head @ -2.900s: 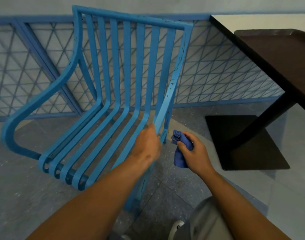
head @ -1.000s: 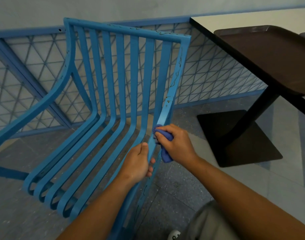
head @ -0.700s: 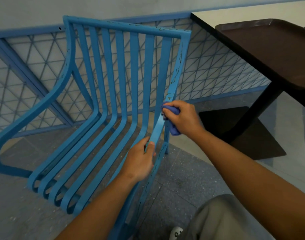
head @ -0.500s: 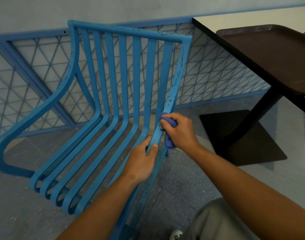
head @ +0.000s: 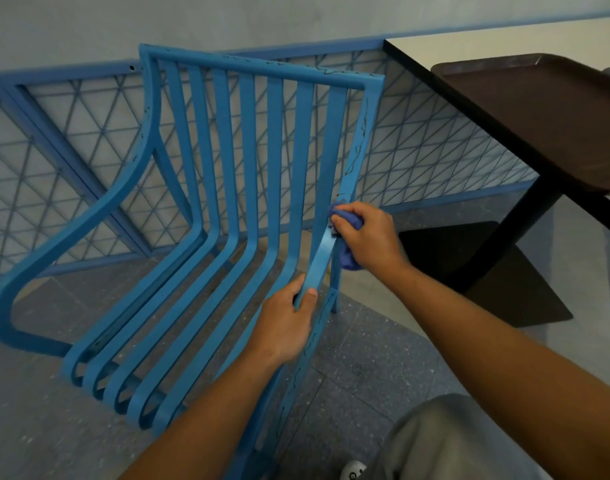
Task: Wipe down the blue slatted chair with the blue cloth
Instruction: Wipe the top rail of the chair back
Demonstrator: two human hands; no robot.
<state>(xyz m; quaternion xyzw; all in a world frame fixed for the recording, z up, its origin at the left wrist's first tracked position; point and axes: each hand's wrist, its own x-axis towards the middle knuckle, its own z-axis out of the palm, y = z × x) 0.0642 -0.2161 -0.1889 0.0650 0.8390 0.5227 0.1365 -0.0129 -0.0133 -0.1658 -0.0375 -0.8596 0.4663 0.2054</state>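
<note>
The blue slatted chair (head: 248,161) stands tilted on the floor, its back toward a lattice fence. Dark scuffs run along its right side frame. My left hand (head: 286,327) grips the rightmost slat where the seat bends up into the back. My right hand (head: 369,240) holds the bunched blue cloth (head: 348,251) and presses it against the right side frame just above my left hand. Most of the cloth is hidden inside my fist.
A table (head: 476,39) with a black edge and black pedestal base (head: 504,282) stands close on the right, carrying a dark brown tray (head: 539,109). A blue lattice fence (head: 417,150) runs behind the chair. Grey speckled floor lies in front; my knee and shoe show bottom right.
My right hand rubbed the cloth up and down the right side frame and now sits slightly higher than half a second ago. My left hand keeps its grip on the slat.
</note>
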